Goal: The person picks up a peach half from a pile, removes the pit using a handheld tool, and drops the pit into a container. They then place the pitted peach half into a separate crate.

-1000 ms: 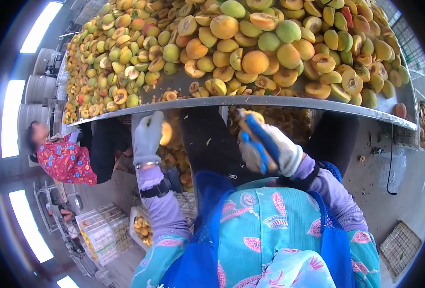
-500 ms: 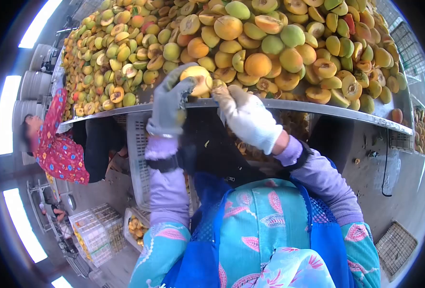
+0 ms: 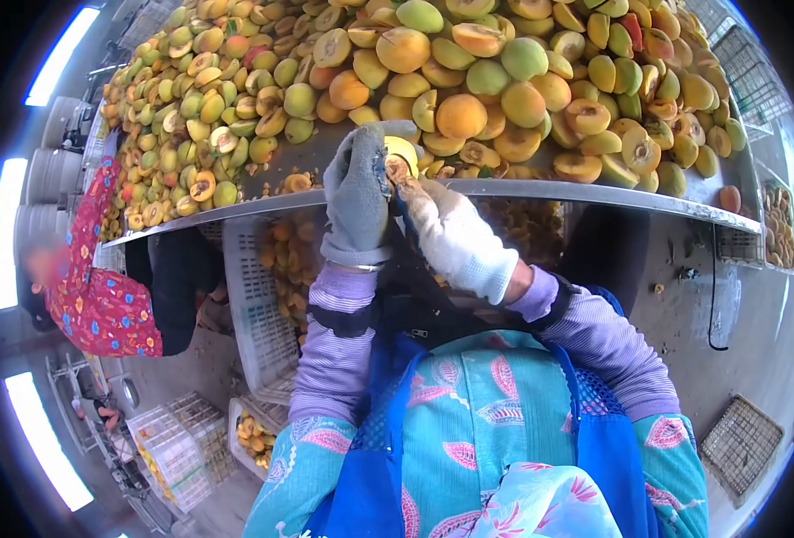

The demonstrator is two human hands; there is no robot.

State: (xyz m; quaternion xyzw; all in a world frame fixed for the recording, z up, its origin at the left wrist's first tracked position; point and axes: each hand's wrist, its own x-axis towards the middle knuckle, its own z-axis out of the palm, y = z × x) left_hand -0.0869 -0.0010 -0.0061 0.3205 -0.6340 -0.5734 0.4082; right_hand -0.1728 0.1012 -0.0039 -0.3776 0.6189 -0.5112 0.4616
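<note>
My left hand, in a grey glove, is closed around a yellow peach half at the table's near edge. My right hand wears a white glove with brown-stained fingertips. Its fingers are pinched together against the cut side of that half. Whatever they grip is hidden by the glove. Just beyond both hands, a large heap of halved and whole peaches covers much of the metal table. Some of the halves still show pits.
Below the table edge, left of my arms, stands a white plastic crate beside more fruit pieces. A person in a red flowered top works at the left end. Stacked crates stand lower left, and a crate lies lower right.
My left hand has moved right and turned more upright with the peach half. My right fingers now press against its cut side. The view has shifted slightly.
</note>
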